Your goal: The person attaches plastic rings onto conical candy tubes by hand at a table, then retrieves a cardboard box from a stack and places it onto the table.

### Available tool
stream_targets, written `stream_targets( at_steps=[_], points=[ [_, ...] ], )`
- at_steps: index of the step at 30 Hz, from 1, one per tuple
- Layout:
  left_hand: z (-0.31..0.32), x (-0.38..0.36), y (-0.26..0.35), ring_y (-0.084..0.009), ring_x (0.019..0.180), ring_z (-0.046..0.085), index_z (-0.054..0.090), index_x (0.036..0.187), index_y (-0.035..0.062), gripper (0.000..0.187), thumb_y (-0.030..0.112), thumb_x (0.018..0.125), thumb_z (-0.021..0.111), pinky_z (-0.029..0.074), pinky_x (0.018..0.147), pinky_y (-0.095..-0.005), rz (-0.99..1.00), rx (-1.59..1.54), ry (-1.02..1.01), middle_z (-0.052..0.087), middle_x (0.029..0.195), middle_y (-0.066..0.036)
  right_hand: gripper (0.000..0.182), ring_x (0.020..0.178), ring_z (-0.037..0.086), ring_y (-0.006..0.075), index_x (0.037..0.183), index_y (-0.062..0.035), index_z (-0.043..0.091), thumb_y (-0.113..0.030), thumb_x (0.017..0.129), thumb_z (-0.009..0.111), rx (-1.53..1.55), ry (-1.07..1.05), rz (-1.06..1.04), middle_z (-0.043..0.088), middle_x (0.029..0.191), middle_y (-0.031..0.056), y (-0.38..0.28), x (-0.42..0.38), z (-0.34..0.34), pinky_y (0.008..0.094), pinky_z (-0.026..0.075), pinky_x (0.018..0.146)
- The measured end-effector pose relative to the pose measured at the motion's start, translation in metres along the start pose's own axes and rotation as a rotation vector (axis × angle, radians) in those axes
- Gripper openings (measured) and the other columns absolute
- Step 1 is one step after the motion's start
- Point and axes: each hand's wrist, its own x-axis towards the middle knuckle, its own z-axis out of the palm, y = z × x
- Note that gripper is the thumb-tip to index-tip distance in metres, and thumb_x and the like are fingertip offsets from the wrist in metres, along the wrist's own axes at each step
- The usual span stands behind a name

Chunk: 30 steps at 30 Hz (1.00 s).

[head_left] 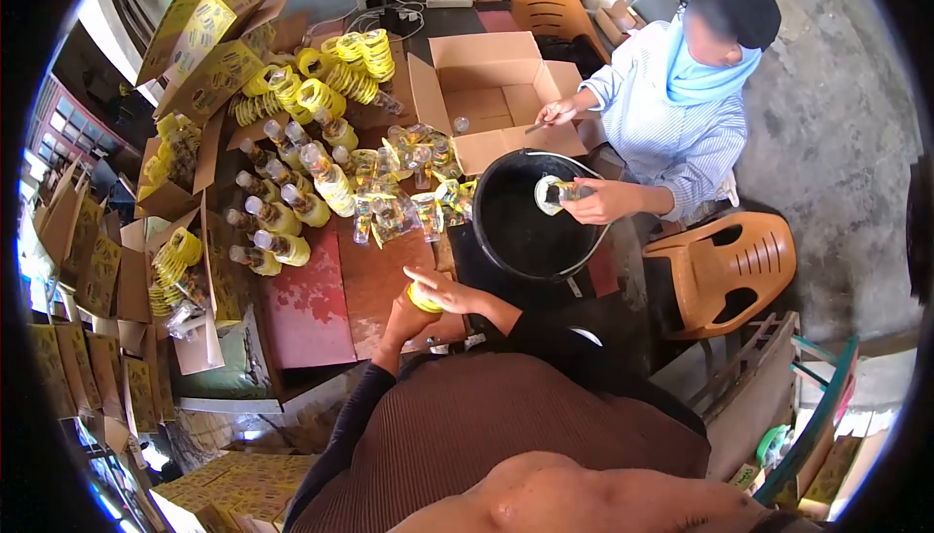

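Note:
My left hand [403,320] is wrapped round a small yellow item [422,298] near the table's front edge; its kind is mostly hidden by my fingers. Over it lies my right hand [446,292], fingers stretched out and pointing left, the palm against the item. Beyond my hands, several bottles with yellow wrapping and clear tops [280,214] stand on the left of the table. Clear plastic pieces with yellow labels [394,204] lie heaped in the middle.
A black bucket [486,241] stands right of my hands. Across it, a co-worker [623,115] holds a clear container with a white rim [548,195]. An open carton [486,61], stacked yellow rings [316,95] and yellow boxes [209,76] surround the table. An orange chair [715,266] is at right.

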Motion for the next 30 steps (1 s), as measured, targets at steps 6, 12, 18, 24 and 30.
stream_targets(
  at_steps=[6,12,18,24,30],
  points=[
    [-0.015,0.001,-0.017,-0.0196,0.092,0.063,0.058,0.105,0.0029,0.054,0.016,0.059,0.082,0.05,0.082,-0.0329,-0.082,-0.074,-0.006,0.065,0.102,-0.01,0.054,0.115,0.043,0.0385,0.122,0.0017,0.049,-0.02,0.076,0.067,-0.668,0.613,0.178,0.046,0.123,0.0218,0.053,0.06,-0.02,0.0461,0.033,0.101],
    [-0.03,-0.023,-0.009,-0.0154,0.093,0.062,0.059,0.109,0.0027,0.053,0.012,0.062,0.082,0.049,0.084,-0.0311,-0.121,-0.103,0.16,0.065,0.102,-0.006,0.057,0.12,0.037,0.0465,0.13,0.0042,0.039,-0.014,0.081,0.06,-0.997,0.921,0.232,0.039,0.129,0.0301,0.072,0.086,-0.048,0.0504,0.029,0.103],
    [-0.035,-0.043,-0.014,-0.0188,0.093,0.063,0.059,0.107,0.0019,0.053,0.018,0.062,0.082,0.049,0.084,-0.0328,-0.084,-0.066,0.15,0.066,0.101,-0.008,0.059,0.119,0.038,0.0448,0.133,0.0046,0.035,-0.01,0.08,0.058,-0.907,0.948,0.309,0.04,0.127,0.0286,0.079,0.088,-0.043,0.0496,0.03,0.102],
    [-0.036,-0.029,-0.009,-0.0152,0.094,0.061,0.059,0.108,0.0027,0.053,0.017,0.063,0.084,0.049,0.085,-0.0312,-0.054,-0.143,0.153,0.065,0.102,-0.006,0.063,0.118,0.039,0.043,0.135,0.005,0.031,-0.006,0.079,0.056,-0.774,0.923,0.289,0.042,0.125,0.0271,0.071,0.08,-0.038,0.0489,0.032,0.101],
    [-0.034,-0.011,0.001,-0.0151,0.094,0.061,0.06,0.108,0.002,0.053,0.017,0.064,0.084,0.048,0.085,-0.0305,0.018,-0.109,0.106,0.065,0.103,-0.006,0.066,0.117,0.04,0.0412,0.137,0.0054,0.027,-0.001,0.077,0.054,-0.528,0.846,0.26,0.044,0.123,0.0256,0.067,0.063,-0.036,0.0481,0.033,0.1]
  ],
)
